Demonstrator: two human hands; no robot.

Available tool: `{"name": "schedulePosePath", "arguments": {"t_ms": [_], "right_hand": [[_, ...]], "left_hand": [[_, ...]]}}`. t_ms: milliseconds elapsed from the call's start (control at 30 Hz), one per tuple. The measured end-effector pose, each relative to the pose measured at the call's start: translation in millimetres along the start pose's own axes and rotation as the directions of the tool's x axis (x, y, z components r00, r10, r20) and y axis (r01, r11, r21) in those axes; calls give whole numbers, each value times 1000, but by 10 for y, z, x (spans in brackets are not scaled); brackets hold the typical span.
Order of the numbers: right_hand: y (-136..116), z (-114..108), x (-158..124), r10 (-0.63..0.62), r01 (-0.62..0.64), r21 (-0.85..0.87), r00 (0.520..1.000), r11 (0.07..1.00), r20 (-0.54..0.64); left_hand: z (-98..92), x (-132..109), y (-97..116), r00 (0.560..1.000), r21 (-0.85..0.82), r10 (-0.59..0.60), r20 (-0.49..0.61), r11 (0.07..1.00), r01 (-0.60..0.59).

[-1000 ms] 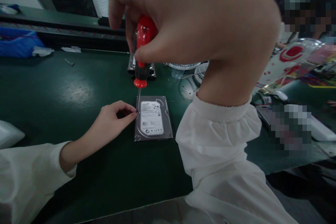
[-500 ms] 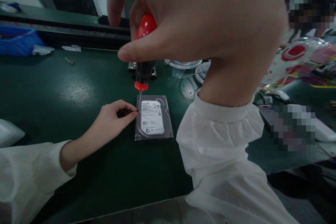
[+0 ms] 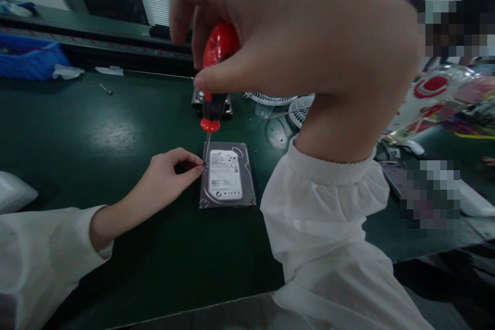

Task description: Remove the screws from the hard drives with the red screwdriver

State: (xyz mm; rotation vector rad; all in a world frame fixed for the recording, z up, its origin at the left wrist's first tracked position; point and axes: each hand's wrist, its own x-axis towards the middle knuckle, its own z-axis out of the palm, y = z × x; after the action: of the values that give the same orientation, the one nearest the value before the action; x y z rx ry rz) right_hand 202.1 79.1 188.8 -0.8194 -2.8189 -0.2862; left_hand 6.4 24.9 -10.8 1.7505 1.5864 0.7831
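A grey hard drive (image 3: 227,176) with a white label lies flat on the dark green table (image 3: 116,129). My right hand (image 3: 294,36), close to the camera, is closed round the red and black handle of a screwdriver (image 3: 214,82). The screwdriver stands upright, its thin shaft coming down to the drive's left edge. My left hand (image 3: 166,175) rests on the table left of the drive, thumb and forefinger pinched together at the shaft's tip. What they pinch is too small to make out.
A second drive (image 3: 212,104) lies behind the screwdriver. White fan grilles (image 3: 286,103) and small loose parts sit at the back right. A blue bag (image 3: 27,59) lies far left. Another person sits at the far right beside colourful packaging (image 3: 436,93).
My right hand's fingers have shifted round the screwdriver handle, thumb moving across it. My left hand and the drive have stayed in place.
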Motion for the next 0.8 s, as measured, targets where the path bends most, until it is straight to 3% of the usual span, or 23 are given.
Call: {"name": "schedulePosePath", "arguments": {"t_ms": [133,800], "right_hand": [[16,3,14,-43,43,6,999,999,24],[-35,-44,-13,21,-19,-48,998,999,52]], "left_hand": [[3,4,-9,1000,1,5,1,1000,-5],[9,-2,6,1000,-7,12,-10,1000,-12]]}}
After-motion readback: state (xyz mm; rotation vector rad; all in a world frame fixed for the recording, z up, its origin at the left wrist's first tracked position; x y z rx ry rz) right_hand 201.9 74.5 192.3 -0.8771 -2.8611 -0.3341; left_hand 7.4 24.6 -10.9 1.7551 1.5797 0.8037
